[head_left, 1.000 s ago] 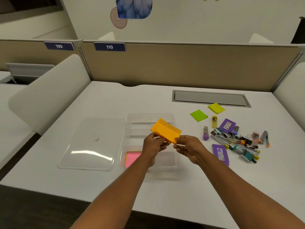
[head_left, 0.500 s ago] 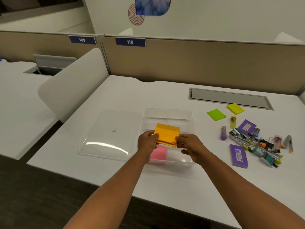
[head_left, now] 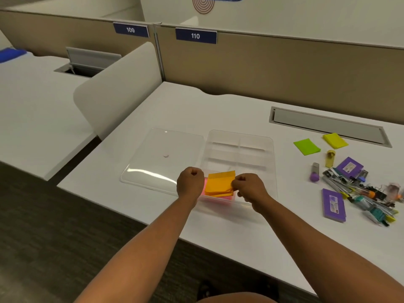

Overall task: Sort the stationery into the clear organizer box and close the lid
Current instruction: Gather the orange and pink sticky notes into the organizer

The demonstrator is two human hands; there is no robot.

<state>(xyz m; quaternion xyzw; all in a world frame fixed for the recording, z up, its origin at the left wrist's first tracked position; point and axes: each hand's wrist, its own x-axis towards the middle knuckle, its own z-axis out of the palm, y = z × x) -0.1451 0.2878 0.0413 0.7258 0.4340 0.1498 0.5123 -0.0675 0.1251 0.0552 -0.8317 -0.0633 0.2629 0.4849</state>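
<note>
The clear organizer box (head_left: 273, 149) stands open on the white desk, and its clear lid (head_left: 161, 156) lies flat to its left. A stack of orange sticky notes (head_left: 219, 182) sits low in the box's near compartment, on top of a pink pad (head_left: 227, 196). My left hand (head_left: 190, 182) is curled against the stack's left edge. My right hand (head_left: 249, 186) pinches its right edge. The far compartments hold nothing. To the right lie green notes (head_left: 307, 146), yellow notes (head_left: 335, 140) and a pile of binder clips and small items (head_left: 360, 193).
Two purple boxes (head_left: 333, 205) (head_left: 349, 167), a purple-capped tube (head_left: 314, 171) and a yellow tube (head_left: 330, 158) lie by the pile. A grey cable hatch (head_left: 328, 125) is set into the desk behind. A white divider panel (head_left: 118, 90) stands at the left edge.
Both hands lowered the orange sticky notes from above the box into its near compartment, onto the pink pad. The view has shifted to the left.
</note>
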